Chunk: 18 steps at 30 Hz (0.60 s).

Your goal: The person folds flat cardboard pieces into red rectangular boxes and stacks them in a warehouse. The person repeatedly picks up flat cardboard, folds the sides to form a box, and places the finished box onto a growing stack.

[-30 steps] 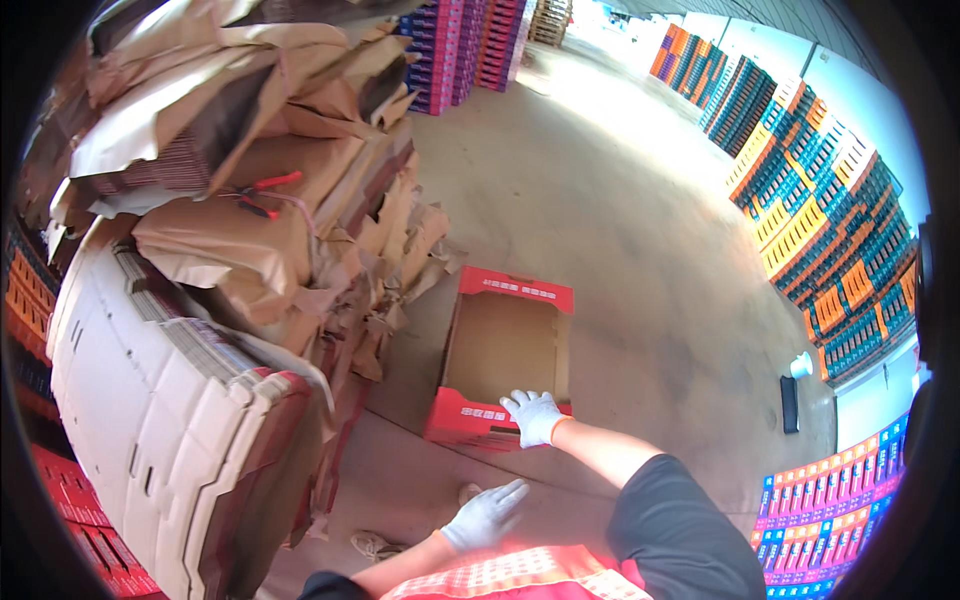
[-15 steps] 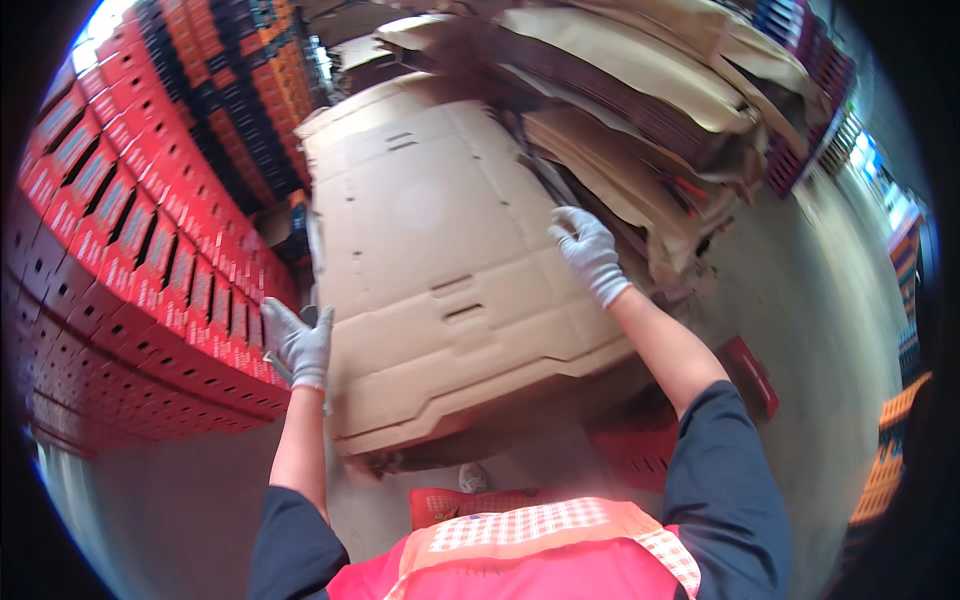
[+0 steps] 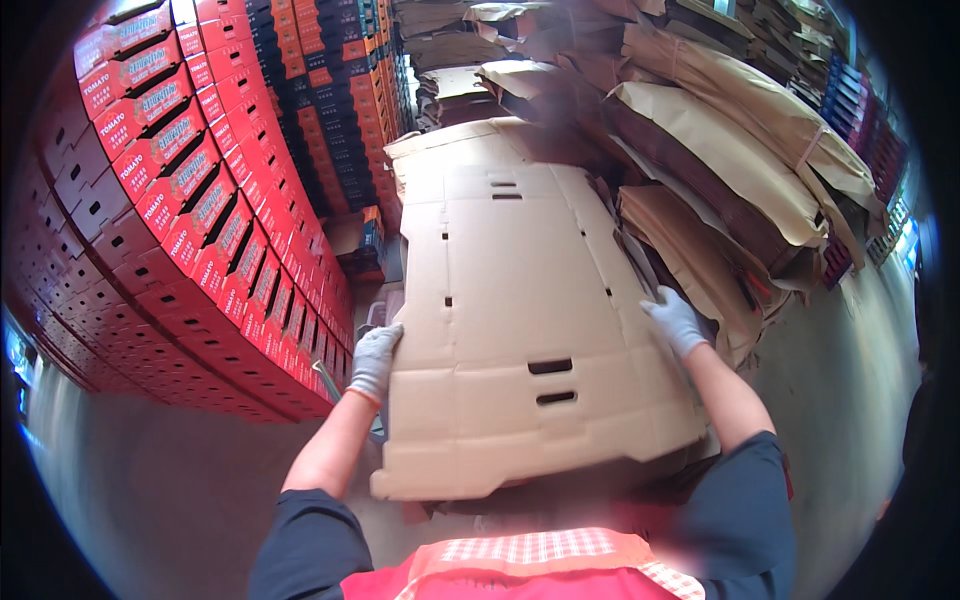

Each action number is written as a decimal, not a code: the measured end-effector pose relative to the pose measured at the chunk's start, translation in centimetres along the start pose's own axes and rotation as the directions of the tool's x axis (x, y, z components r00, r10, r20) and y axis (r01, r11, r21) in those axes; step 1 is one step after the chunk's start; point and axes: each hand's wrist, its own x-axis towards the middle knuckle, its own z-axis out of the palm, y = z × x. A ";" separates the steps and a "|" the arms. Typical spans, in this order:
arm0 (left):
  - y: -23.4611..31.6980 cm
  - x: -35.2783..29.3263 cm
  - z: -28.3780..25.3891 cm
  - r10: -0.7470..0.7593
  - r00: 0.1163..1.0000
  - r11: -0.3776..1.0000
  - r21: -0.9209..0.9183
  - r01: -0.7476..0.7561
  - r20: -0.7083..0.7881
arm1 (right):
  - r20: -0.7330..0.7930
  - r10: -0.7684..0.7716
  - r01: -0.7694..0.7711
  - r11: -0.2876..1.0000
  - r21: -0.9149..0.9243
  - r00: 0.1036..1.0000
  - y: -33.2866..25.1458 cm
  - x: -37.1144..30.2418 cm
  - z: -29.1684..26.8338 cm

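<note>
A flat, die-cut brown cardboard sheet [image 3: 520, 290] with slots and small holes stretches out in front of me. My left hand [image 3: 377, 360], in a grey-white knit glove, is closed on its left edge. My right hand [image 3: 675, 318], gloved alike, grips the right edge with the fingers partly hidden under the board. The sheet's near edge sits close to my apron [image 3: 530, 555]. What lies directly beneath the sheet is mostly hidden.
Tall stacks of red printed cartons [image 3: 215, 210] rise close on my left. Orange and black cartons [image 3: 335, 100] stand behind them. Paper-wrapped cardboard bundles [image 3: 730, 150] are piled at the far right. Bare concrete floor [image 3: 820, 400] shows on the right.
Both hands went from open beside the cardboard to closed on its side edges. The surroundings have shifted rightward in view, and the sheet's near edge appears closer to me.
</note>
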 end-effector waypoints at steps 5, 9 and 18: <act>3.2 -1.1 -0.6 -0.239 0.863 0.920 -0.180 0.348 0.445 | 0.646 0.108 -0.573 0.586 0.573 0.756 2.6 -0.5 -4.3; 2.8 -4.3 6.9 0.026 0.969 0.999 -0.037 -0.018 0.245 | 0.335 -0.140 -0.098 0.792 0.602 0.932 -2.0 -3.7 0.5; -1.2 -3.8 12.3 0.576 0.811 0.684 0.480 -0.549 0.106 | 0.032 -0.709 0.700 0.701 0.133 0.704 -5.7 -5.8 7.8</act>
